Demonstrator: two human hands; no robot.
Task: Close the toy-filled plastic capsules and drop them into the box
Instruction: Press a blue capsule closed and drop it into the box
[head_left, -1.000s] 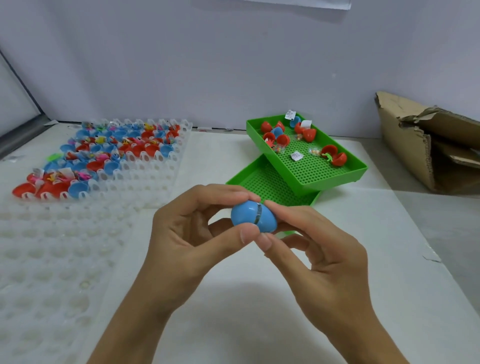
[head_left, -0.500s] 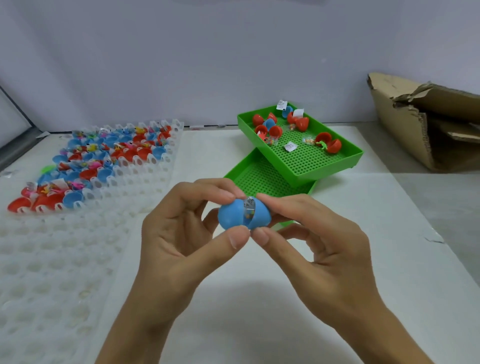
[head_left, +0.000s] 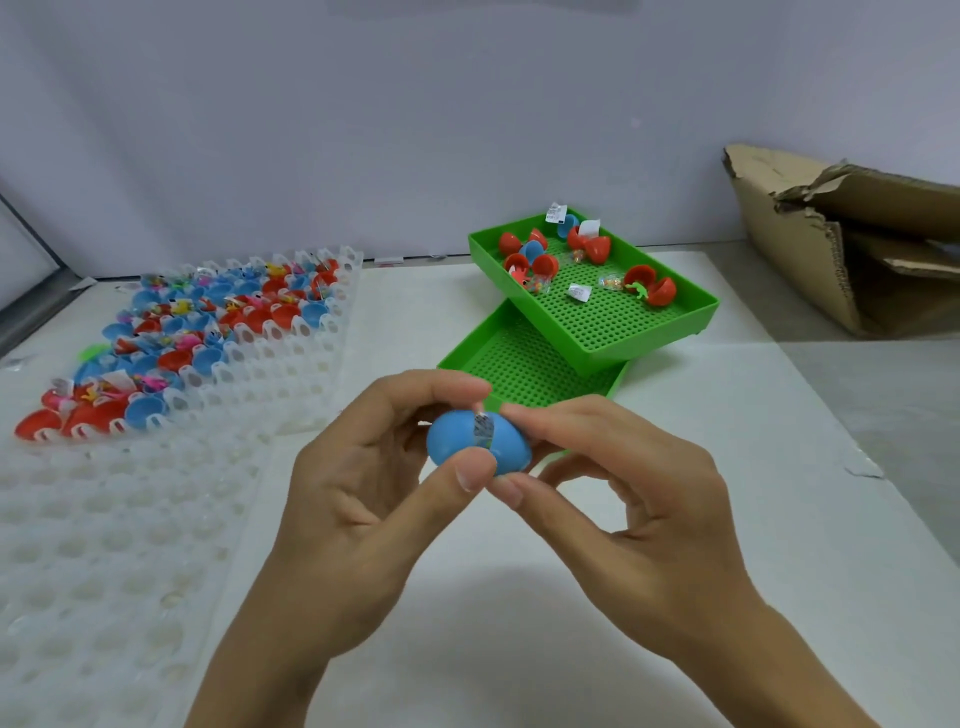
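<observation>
Nearest you, your left hand (head_left: 358, 499) and right hand (head_left: 628, 509) meet above the white tabletop (head_left: 519, 649), and between them sits the blue egg-shaped plastic capsule (head_left: 478, 441). Your left thumb presses its underside and your left fingers curl over its left half; your right thumb and forefinger pinch its right half, the other right fingers loosely curled beneath. The two halves are not fully together: a gap runs down the middle, with a bit of printed paper or wrapped toy showing in it. At your nine o'clock lies a translucent white plastic tray of round cells (head_left: 104, 545), its near cells bare. Beyond it, toward ten o'clock, a second white cell tray (head_left: 311, 332) holds many open red and blue capsule halves (head_left: 208, 322) with small toys in them. Just past your hands at twelve o'clock is a green perforated plastic tray (head_left: 519, 364), and a second green perforated tray (head_left: 623, 322) rests askew across its far end, holding a few red and blue capsule halves, paper slips and small toys. Farthest off, at two o'clock, stands the torn brown cardboard box (head_left: 789, 249), well apart from the capsule.
</observation>
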